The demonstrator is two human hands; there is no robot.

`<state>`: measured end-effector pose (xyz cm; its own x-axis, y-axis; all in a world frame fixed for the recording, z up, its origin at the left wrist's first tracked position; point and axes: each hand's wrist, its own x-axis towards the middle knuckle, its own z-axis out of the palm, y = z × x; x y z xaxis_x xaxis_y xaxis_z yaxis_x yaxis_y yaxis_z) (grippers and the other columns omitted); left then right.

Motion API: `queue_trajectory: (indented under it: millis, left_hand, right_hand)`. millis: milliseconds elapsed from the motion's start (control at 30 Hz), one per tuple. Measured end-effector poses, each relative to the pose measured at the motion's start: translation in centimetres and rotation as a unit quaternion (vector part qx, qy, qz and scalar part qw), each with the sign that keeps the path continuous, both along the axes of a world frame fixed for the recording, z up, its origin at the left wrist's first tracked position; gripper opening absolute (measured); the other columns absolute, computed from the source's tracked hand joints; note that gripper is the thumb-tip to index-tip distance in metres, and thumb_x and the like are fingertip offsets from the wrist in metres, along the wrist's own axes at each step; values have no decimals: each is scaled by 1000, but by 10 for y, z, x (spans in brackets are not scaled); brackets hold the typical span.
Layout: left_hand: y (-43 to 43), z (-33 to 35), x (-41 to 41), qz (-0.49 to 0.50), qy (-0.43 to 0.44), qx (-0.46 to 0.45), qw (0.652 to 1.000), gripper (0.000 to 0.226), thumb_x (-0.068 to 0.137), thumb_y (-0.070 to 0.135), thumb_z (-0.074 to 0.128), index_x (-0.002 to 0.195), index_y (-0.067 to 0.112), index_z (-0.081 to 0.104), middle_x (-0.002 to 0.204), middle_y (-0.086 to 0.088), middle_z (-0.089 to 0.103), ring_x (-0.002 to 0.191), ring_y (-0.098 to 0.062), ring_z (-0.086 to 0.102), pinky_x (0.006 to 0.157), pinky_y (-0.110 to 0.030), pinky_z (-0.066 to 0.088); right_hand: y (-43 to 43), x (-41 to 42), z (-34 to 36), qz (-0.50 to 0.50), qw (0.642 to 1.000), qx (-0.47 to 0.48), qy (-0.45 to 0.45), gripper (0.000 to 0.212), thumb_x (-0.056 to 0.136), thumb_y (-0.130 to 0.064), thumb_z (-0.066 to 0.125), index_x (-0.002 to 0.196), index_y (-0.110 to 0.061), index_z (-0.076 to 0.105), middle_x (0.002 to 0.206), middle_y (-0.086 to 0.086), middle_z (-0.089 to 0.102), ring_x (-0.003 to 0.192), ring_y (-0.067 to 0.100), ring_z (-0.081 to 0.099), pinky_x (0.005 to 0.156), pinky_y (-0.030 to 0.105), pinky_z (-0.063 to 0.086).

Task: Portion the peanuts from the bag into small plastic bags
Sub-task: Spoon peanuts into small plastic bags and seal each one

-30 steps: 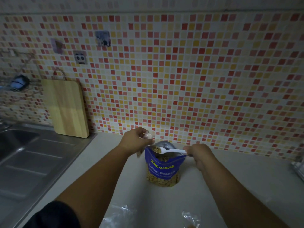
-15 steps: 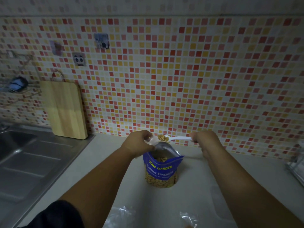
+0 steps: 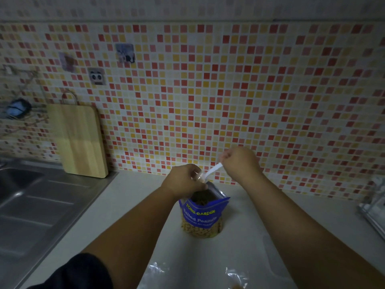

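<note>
A blue peanut bag [image 3: 201, 217] stands open on the pale counter [image 3: 133, 207], peanuts showing through its clear lower part. Just above its mouth my left hand [image 3: 183, 183] grips a small clear plastic bag [image 3: 199, 176], mostly hidden by my fingers. My right hand [image 3: 239, 162] holds the handle of a white plastic spoon [image 3: 212, 171]. The spoon slopes down to the left with its bowl at the small bag's opening. Peanuts on the spoon are not visible.
More clear plastic bags [image 3: 235, 276] lie at the counter's near edge. A steel sink [image 3: 31, 205] fills the left side, with a wooden cutting board [image 3: 78, 140] leaning on the tiled wall behind it. A clear container [image 3: 375, 205] stands at the far right.
The spoon rose out of the peanut bag loaded with peanuts, then tipped, handle up, into the small bag in my left hand. My right hand moved up and left.
</note>
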<state>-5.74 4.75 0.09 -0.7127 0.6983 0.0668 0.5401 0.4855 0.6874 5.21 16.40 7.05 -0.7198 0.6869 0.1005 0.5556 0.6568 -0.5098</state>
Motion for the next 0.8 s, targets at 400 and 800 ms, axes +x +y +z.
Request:
queue_trajectory:
  millis: [400,800]
  left_hand:
    - [-6,-4,-7,65,-91,159,981,43,70,30,81,107,18,63,97,0,69,89,-15,65,76,-27,55]
    - [-19,-9,4,75,-98,183,975,35,73,27,79,101,23,58,93,3,64,88,-14,62,74,-23,54]
  right_hand:
    - [-9,7,33,63,875,408,254,29,81,-15,44,67,-9,69,62,4,66,65,26,57,70,26,31]
    - [1,-3,-75,-1,990,-3,-142,30,91,-32,49,103,-16,70,107,8,67,99,26,59,77,31,53]
